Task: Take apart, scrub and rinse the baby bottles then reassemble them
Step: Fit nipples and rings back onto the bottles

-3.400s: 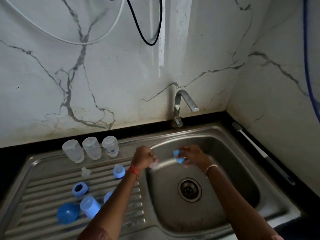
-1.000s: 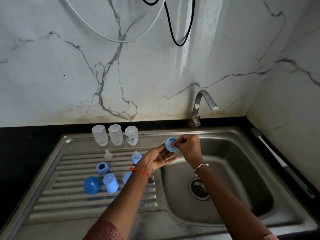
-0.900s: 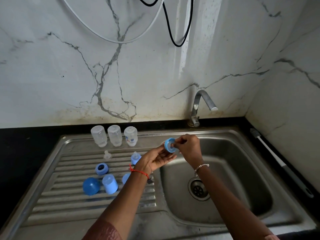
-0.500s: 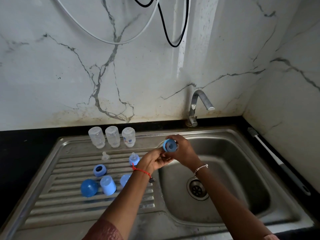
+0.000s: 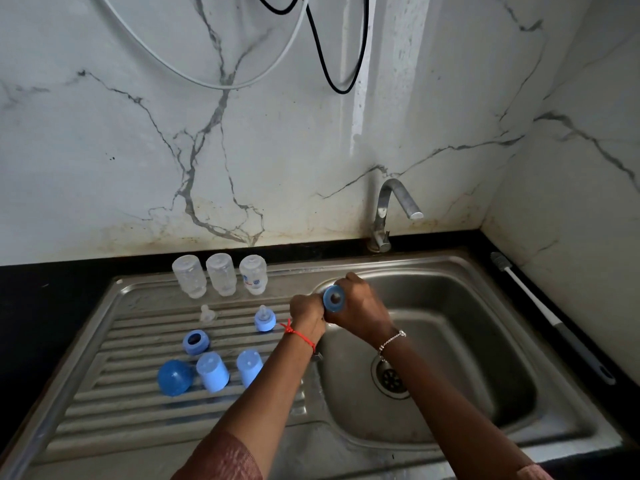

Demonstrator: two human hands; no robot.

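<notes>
My right hand [image 5: 360, 311] grips a blue bottle collar ring [image 5: 333, 298] over the left rim of the sink basin [image 5: 485, 341]. My left hand [image 5: 306, 318] is closed right against it from the left; what its fingers pinch is hidden. Three clear bottles [image 5: 221, 277] stand upside down at the back of the drainboard [image 5: 138, 410]. On the ribs lie a loose clear nipple [image 5: 206, 312], a collar with a nipple fitted [image 5: 265, 320], an empty blue collar [image 5: 196, 342], two pale blue caps [image 5: 212, 372] and a round darker blue cap [image 5: 174, 378].
The tap [image 5: 391, 213] stands behind the basin with no water running. A bottle brush [image 5: 550, 317] lies on the black counter along the right wall. White and black cables hang on the marble wall above.
My hands have left the basin and risen to its left rim. The right hand has turned the blue collar so its open face points up at me, and the left hand has closed in against it.
</notes>
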